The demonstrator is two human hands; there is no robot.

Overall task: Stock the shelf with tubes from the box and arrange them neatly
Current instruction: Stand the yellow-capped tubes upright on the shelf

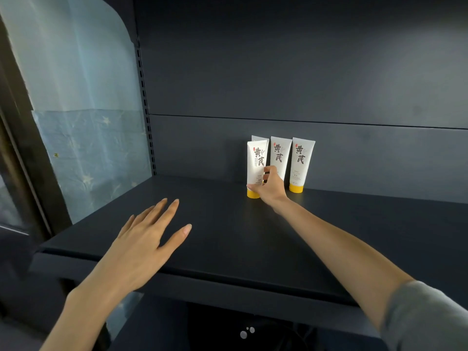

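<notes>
**Q:** Head view. What is the state of the hands?
**A:** The right hand [269, 190] pinches the front tube [256, 160] low on its body, just above the cap [253, 194]. The thumb is on the left side and the fingers on the right. The left hand [147, 239] is flat with fingers straight and spread, and it holds nothing. It is over the front of the shelf [228, 236]. Whether it touches the board cannot be told.

**Q:** Where is the front tube?
**A:** It is deep on the shelf, and its cap appears seated on the board. It lies at 1 o'clock from the left hand, well apart. From the right hand it lies at 11 o'clock, touching. The right hand is the nearer one.

**Q:** What are its axis and heading?
**A:** The long axis runs 12 to 6, close to upright. The crimped end is at 12 and the yellow cap at 6. The printed face is toward the camera.

**Q:** What stands near it?
**A:** The rear tube [260, 138] is directly behind it, and only its top shows. The mid tube [279, 153] is just beside it at 3 o'clock. The end tube [301, 160] is farther along at 3 o'clock. The box is not in view.

**Q:** What relation governs the next move?
**A:** Judged from this view, it is the narrow gap toward the mid tube, which the fingers occupy. Drawing the hand back toward 5 o'clock without dragging the cap should leave the front tube standing. It could tip, because its base is small.
</notes>
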